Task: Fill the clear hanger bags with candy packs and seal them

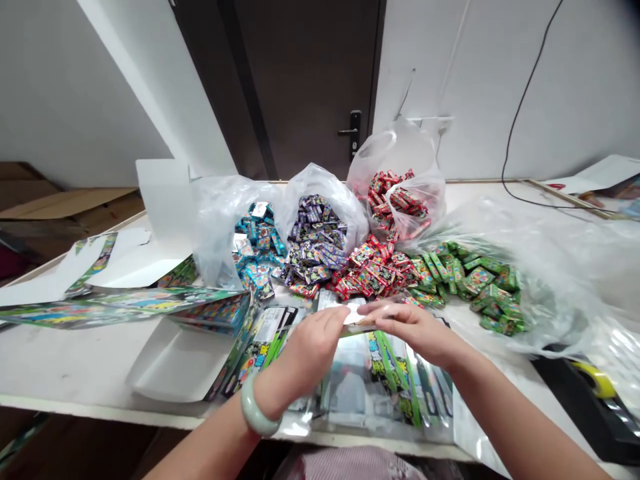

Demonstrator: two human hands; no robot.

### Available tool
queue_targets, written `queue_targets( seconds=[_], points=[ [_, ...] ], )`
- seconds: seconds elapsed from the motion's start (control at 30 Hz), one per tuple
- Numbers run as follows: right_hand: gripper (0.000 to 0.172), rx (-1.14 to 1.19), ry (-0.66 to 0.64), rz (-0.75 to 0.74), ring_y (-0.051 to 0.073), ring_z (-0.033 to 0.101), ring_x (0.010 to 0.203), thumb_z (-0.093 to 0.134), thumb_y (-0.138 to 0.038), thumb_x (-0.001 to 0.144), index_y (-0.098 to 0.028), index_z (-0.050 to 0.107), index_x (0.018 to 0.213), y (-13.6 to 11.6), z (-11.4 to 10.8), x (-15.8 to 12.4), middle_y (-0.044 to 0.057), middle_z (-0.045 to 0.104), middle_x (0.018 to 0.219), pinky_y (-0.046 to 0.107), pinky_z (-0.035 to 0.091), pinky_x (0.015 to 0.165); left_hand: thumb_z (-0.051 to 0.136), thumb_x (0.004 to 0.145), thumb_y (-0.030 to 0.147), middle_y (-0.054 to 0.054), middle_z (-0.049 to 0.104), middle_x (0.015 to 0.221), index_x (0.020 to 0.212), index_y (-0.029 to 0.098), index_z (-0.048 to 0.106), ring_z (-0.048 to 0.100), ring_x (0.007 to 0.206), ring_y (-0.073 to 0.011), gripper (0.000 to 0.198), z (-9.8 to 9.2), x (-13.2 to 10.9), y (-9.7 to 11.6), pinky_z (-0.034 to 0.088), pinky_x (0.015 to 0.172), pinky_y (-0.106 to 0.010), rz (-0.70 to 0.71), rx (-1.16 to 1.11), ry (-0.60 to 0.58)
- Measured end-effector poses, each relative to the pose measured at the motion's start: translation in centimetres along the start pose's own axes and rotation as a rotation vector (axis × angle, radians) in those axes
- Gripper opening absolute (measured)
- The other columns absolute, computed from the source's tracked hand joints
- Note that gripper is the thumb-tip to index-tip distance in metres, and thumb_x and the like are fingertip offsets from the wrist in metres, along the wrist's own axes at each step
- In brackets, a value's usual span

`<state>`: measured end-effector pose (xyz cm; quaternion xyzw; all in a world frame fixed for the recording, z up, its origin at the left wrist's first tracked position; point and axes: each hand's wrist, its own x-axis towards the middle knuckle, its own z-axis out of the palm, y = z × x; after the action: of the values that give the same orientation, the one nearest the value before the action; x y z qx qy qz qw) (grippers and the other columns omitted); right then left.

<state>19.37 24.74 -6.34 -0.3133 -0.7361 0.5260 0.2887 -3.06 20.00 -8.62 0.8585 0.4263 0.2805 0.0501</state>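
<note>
Both hands meet over the middle of the table around a thin, flat piece with a white end (354, 314); its kind I cannot make out. My left hand (320, 340), with a pale green bangle (257, 405) on the wrist, pinches its left end. The fingers of my right hand (413, 329) are closed along its right side and partly hide it. Below the hands lie clear plastic packs with green and black printing (390, 373). Just beyond are heaps of small wrapped packets: blue (263, 240), purple (316, 243), red (373, 270) and green (480, 280).
Clear plastic bags (395, 150) stand open behind the heaps. Left are printed card sheets (120, 307) and an open white box (180, 357). A black tape dispenser (583, 400) with yellow tape sits at right. A dark door (300, 80) stands behind the table.
</note>
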Motion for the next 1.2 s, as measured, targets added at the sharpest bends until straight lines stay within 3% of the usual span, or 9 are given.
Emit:
queue_targets(
  seconds=[0.1,0.2,0.27,0.33,0.4,0.57,0.77,0.93,1.2],
  points=[
    [0.028,-0.101,0.106,-0.069,0.021,0.064,0.100,0.051,-0.039,0.092,-0.020,0.071,0.093,-0.5,0.6,0.3,0.007,0.071,0.101,0.041,0.048,0.095,0.037,0.093,0.012,-0.015,0.068,0.109,0.122,0.013,0.056,0.065,0.099,-0.0255,0.035,0.7,0.0,-1.1,0.055,0.085,-0.041,-0.006,-0.066,0.067],
    [0.029,-0.296,0.547,-0.198,0.026,0.055,0.117,0.058,-0.035,0.088,-0.020,0.064,0.112,-0.1,2.1,0.0,0.012,0.063,0.120,0.047,0.041,0.103,0.041,0.094,0.016,-0.012,0.069,0.107,0.116,0.017,0.060,0.066,0.097,-0.0229,0.029,0.8,0.1,-2.1,0.054,0.085,-0.036,-0.163,-0.212,0.245],
    [0.053,-0.251,0.708,-0.212,0.028,0.048,0.126,0.067,-0.035,0.081,-0.021,0.051,0.130,0.8,3.4,-0.3,0.014,0.049,0.140,0.048,0.039,0.105,0.048,0.092,0.022,-0.010,0.069,0.110,0.115,0.019,0.063,0.064,0.101,-0.0226,0.027,0.8,0.2,-2.1,0.051,0.089,-0.034,-0.305,-0.367,0.340],
    [0.062,-0.056,0.571,-0.122,0.028,0.056,0.119,0.070,-0.040,0.079,-0.022,0.047,0.133,1.9,4.5,-0.4,0.015,0.051,0.138,0.046,0.046,0.099,0.053,0.091,0.027,-0.008,0.069,0.109,0.111,0.020,0.066,0.064,0.100,-0.0222,0.025,1.1,0.4,-1.6,0.051,0.089,-0.032,-0.429,-0.610,0.345],
    [0.048,0.127,0.394,-0.024,0.027,0.064,0.104,0.068,-0.045,0.080,-0.020,0.058,0.120,3.0,5.0,-0.2,0.012,0.066,0.116,0.043,0.051,0.091,0.060,0.087,0.035,-0.008,0.071,0.103,0.106,0.018,0.068,0.066,0.094,-0.0223,0.026,1.6,0.7,-0.6,0.051,0.085,-0.031,-0.545,-0.961,0.284],
    [0.045,0.390,0.339,0.067,0.026,0.066,0.097,0.074,-0.052,0.071,-0.019,0.064,0.100,4.5,4.5,0.0,0.007,0.072,0.097,0.042,0.050,0.091,0.077,0.073,0.040,-0.008,0.071,0.097,0.103,0.015,0.067,0.067,0.085,-0.0211,0.040,3.9,1.0,0.7,0.052,0.078,-0.030,-0.777,-1.613,0.276],
    [0.038,0.415,0.203,0.239,0.022,0.067,0.090,0.072,-0.046,0.074,-0.019,0.063,0.099,6.5,5.2,-3.5,0.007,0.071,0.096,0.040,0.052,0.085,0.074,0.077,0.032,-0.003,0.066,0.099,0.123,0.023,0.054,0.063,0.083,-0.0137,0.051,5.2,-0.6,0.3,0.049,0.073,-0.023,-0.745,-1.545,0.329],
    [0.068,0.407,0.534,0.190,0.017,0.068,0.081,0.070,-0.037,0.078,-0.028,0.034,0.135,6.9,6.2,-5.5,0.003,0.067,0.097,0.033,0.053,0.077,0.070,0.081,0.027,-0.001,0.060,0.097,0.135,0.029,0.046,0.059,0.085,-0.0123,0.059,6.4,-2.2,0.7,0.047,0.074,-0.022,-0.681,-1.468,0.212],
    [0.054,0.090,0.514,0.170,0.016,0.067,0.079,0.059,-0.032,0.087,-0.028,0.040,0.137,6.4,6.2,-7.1,0.004,0.066,0.097,0.030,0.055,0.072,0.065,0.083,0.024,-0.001,0.059,0.092,0.131,0.027,0.046,0.057,0.086,-0.0148,0.051,5.1,-3.0,0.1,0.046,0.077,-0.027,-0.556,-1.210,-0.053]
  ],
)
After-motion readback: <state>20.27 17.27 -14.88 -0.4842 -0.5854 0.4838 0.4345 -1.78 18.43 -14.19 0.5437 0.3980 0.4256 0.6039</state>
